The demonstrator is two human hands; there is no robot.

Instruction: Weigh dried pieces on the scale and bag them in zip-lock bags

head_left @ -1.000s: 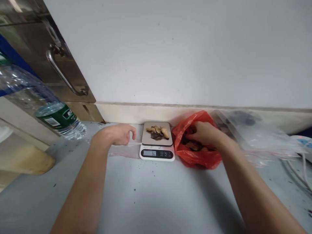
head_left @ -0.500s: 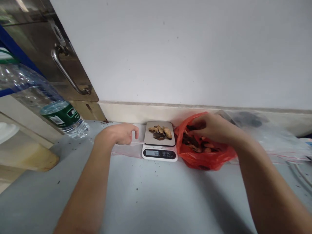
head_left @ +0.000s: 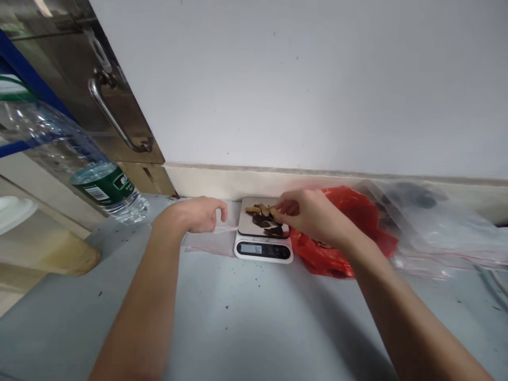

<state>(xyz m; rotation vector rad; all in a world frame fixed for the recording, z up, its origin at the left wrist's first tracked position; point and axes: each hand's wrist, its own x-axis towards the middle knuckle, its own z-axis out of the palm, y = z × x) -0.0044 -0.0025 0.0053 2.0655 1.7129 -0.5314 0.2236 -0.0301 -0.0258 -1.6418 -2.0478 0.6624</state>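
A small white kitchen scale point(head_left: 263, 248) stands against the wall with tan and dark dried pieces point(head_left: 262, 217) on its platform. My right hand point(head_left: 309, 214) hovers over the platform's right side, fingers pinched at the pieces there. Behind it lies an open red plastic bag point(head_left: 353, 222) holding more dried pieces. My left hand point(head_left: 198, 214) rests on a clear zip bag with a red seal line point(head_left: 210, 241) left of the scale, fingers curled on the bag's edge.
A tilted plastic water bottle with a green label point(head_left: 99, 185) looms at the left. A metal door with a handle point(head_left: 115, 116) is behind it. Clear plastic bags point(head_left: 428, 227) lie at the right on the grey counter point(head_left: 257, 317).
My right hand has come out of the red bag and moved left over the scale platform; a dark piece now lies on the platform's right front. My left hand has stayed put.
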